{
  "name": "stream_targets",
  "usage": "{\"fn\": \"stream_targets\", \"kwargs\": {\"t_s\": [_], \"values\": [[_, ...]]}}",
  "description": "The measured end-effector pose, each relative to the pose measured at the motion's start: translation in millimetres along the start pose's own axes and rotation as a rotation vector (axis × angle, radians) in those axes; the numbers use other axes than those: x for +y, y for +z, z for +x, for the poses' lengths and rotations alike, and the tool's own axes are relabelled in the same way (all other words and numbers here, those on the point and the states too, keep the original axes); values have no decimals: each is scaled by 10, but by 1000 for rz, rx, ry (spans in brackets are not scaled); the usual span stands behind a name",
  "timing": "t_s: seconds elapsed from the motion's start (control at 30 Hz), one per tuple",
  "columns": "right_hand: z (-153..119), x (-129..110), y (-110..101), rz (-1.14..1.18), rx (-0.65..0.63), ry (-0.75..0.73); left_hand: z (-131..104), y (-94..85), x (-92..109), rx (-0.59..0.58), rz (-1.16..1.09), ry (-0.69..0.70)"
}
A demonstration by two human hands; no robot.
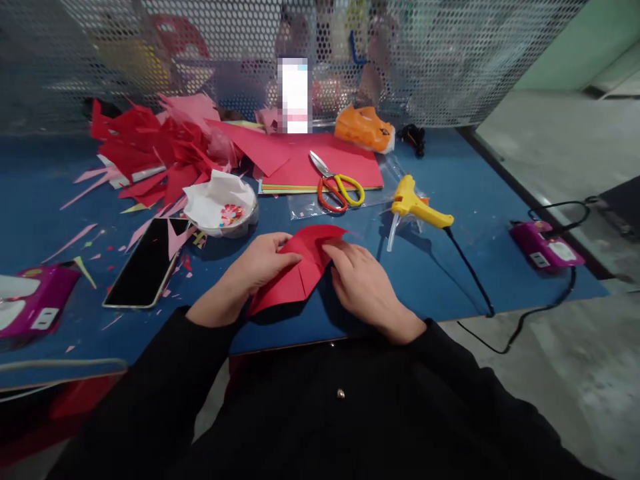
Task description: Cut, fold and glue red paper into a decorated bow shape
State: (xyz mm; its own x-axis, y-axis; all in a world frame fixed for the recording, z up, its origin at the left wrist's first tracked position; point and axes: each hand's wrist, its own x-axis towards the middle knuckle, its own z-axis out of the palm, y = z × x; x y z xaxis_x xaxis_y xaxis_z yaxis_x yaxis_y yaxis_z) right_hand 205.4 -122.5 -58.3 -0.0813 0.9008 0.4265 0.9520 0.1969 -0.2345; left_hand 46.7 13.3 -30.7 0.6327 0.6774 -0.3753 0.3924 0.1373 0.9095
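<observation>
A sheet of red paper (293,280), creased and bent, is held between my two hands just above the front of the blue table. My left hand (265,263) grips its left side, thumb on top and fingers hidden beneath. At the right edge my right hand (357,277) pinches the paper between thumb and fingers. Beyond the paper, scissors (334,185) with one red and one yellow handle lie on a stack of coloured paper (360,163). A yellow glue gun (423,207) rests to the right of my right hand.
A bowl (235,227) lined with white paper holds small bits. Red and pink scraps (150,147) heap at the back left, above a dark phone (147,263). Purple packs sit at left (47,300) and right (545,247). An orange packet (365,129) lies by the mesh panel (440,60).
</observation>
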Motion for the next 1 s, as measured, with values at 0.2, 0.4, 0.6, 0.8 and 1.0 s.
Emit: {"fn": "stream_targets", "kwargs": {"t_s": [0.2, 0.4, 0.6, 0.8, 1.0], "values": [[-15, 2, 49, 41, -89, 76, -8, -21, 13, 40, 421, 134], [-18, -9, -65, 43, -128, 21, -123, -20, 51, 39, 514, 127], [37, -34, -133, 8, -147, -77, -202, -23, -13, -60, 38, -22], [76, 9, -96, -14, -76, -147, -274, -45, -25, -71, -137, -119], [74, 21, -33, -23, -53, -218, -310, 30, -48, 27, 217, -31]]}}
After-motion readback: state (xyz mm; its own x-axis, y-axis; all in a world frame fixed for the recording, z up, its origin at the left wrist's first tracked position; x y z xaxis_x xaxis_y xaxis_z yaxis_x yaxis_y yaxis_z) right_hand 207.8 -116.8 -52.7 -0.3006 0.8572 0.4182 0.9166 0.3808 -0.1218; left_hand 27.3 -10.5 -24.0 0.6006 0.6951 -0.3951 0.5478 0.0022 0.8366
